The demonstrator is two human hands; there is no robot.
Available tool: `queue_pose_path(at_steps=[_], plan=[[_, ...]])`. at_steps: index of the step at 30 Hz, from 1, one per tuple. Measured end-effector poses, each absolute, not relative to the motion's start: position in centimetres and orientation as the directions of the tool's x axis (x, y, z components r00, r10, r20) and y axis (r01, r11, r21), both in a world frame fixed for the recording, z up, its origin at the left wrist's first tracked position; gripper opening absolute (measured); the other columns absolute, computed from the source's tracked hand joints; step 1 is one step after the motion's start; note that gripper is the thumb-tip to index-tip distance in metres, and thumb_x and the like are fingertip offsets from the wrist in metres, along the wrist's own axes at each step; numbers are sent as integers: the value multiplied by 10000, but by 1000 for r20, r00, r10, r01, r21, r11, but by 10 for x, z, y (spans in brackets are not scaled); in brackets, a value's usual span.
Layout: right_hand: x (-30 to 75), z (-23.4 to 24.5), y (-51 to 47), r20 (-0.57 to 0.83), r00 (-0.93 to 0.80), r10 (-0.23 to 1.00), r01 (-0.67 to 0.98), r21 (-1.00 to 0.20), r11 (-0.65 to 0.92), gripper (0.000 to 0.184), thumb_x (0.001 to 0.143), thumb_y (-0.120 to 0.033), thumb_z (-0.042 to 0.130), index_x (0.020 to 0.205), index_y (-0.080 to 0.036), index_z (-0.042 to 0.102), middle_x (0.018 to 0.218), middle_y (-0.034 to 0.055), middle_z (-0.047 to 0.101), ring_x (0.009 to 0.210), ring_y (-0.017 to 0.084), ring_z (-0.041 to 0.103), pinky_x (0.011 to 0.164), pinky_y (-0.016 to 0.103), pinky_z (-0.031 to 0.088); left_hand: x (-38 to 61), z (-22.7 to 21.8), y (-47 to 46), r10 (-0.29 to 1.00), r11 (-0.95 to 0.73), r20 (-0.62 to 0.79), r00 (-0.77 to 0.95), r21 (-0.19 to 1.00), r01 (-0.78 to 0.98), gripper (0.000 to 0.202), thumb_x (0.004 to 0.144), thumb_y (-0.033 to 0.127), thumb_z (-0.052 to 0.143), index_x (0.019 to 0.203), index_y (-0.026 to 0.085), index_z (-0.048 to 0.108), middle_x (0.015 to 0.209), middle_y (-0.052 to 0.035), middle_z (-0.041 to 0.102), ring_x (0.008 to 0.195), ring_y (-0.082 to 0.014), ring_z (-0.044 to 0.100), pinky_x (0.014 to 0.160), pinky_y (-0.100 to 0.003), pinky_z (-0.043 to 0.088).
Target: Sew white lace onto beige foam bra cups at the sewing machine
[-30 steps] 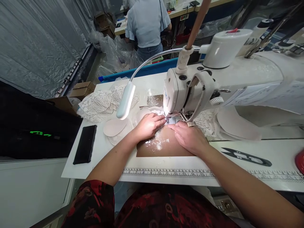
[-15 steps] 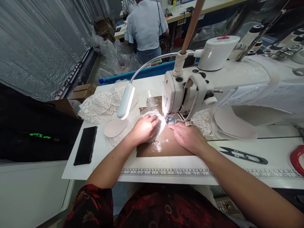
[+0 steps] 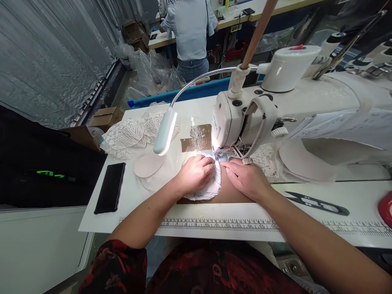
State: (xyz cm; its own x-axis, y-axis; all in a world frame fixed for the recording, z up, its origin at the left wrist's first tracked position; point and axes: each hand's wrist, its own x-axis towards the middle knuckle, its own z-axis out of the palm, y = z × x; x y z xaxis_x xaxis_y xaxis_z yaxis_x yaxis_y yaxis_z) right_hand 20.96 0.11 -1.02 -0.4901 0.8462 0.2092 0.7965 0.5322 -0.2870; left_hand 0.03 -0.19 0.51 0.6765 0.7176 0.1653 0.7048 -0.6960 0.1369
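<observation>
A white oval lace pad (image 3: 211,188) lies under the needle of the sewing machine (image 3: 228,122), its near end spread over the brown taped patch (image 3: 234,192). My left hand (image 3: 197,173) rests on the pad with bent fingers pressed together, gripping it beside the presser foot (image 3: 221,157). Part of the pad is hidden beneath that hand. On the other side of the foot, my right hand (image 3: 246,177) lies on the brown patch. Its index finger stretches toward the pad's edge, and nothing shows in its grasp.
Lace pieces (image 3: 127,136) and a beige oval pad (image 3: 149,165) lie left, near a black phone (image 3: 109,188). Thread snips (image 3: 318,203) sit right, above a ruler strip (image 3: 211,224). A lamp (image 3: 165,131) hangs over the table. Another person (image 3: 191,32) works beyond.
The lace pad has turned and shifted toward me, so more of it shows below my left hand. Both hands appear slightly farther right, as does the machine with the camera's view.
</observation>
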Motion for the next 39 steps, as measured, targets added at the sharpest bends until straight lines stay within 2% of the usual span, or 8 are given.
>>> queue_pose_path(at_steps=[4, 8, 12, 18, 26, 33, 39], plan=[[209, -9, 1, 191, -553, 811, 758, -287, 585, 372, 882, -200, 382, 1094, -224, 686, 917, 45, 690, 751, 163, 582, 605, 258, 362, 0, -2, -2, 684, -729, 184, 706, 136, 671, 348, 937, 244, 392, 1174, 111, 610, 1242, -119, 607, 959, -236, 541, 809, -392, 485], [207, -5, 0, 143, -605, 783, 752, -220, 621, 370, 874, -173, 385, 1080, -211, 689, 903, 50, 674, 713, 157, 560, 593, 264, 334, 0, -6, -1, 683, -729, 177, 708, 113, 675, 370, 950, 255, 371, 1207, 110, 594, 1267, -134, 593, 962, -236, 543, 812, -400, 482], [204, -3, -1, 116, -595, 795, 780, -153, 607, 392, 868, -148, 371, 1110, -207, 674, 867, 54, 655, 690, 163, 535, 583, 275, 303, -1, -6, 1, 684, -727, 177, 707, 102, 679, 379, 951, 267, 370, 1225, 111, 581, 1278, -150, 581, 945, -236, 548, 806, -403, 474], [202, -5, -4, 102, -579, 809, 801, -112, 587, 386, 875, -151, 379, 1131, -203, 664, 835, 47, 634, 626, 154, 490, 579, 281, 279, -4, -6, 3, 677, -734, 182, 713, 97, 672, 375, 944, 241, 373, 1238, 117, 570, 1298, -134, 571, 979, -238, 527, 832, -400, 461], [203, -8, -2, 151, -586, 796, 786, -132, 604, 374, 889, -160, 370, 1106, -192, 672, 797, 50, 621, 647, 156, 499, 575, 278, 276, -4, -5, 4, 656, -755, 162, 737, 121, 645, 363, 938, 215, 381, 1207, 110, 601, 1277, -122, 595, 971, -231, 528, 830, -391, 469], [201, -7, -4, 145, -569, 809, 804, -105, 585, 380, 890, -167, 375, 1134, -206, 665, 806, 48, 630, 627, 160, 496, 580, 285, 282, -6, -7, 9, 661, -750, 159, 734, 120, 650, 368, 945, 222, 369, 1224, 122, 587, 1295, -120, 582, 1001, -232, 530, 845, -393, 468], [202, -6, -3, 127, -562, 818, 797, -180, 576, 384, 874, -151, 380, 1117, -204, 673, 846, 56, 648, 668, 161, 530, 593, 275, 310, -6, -8, 12, 661, -749, 192, 725, 121, 651, 352, 968, 267, 357, 1185, 138, 602, 1256, -127, 604, 1040, -225, 538, 874, -396, 456]])
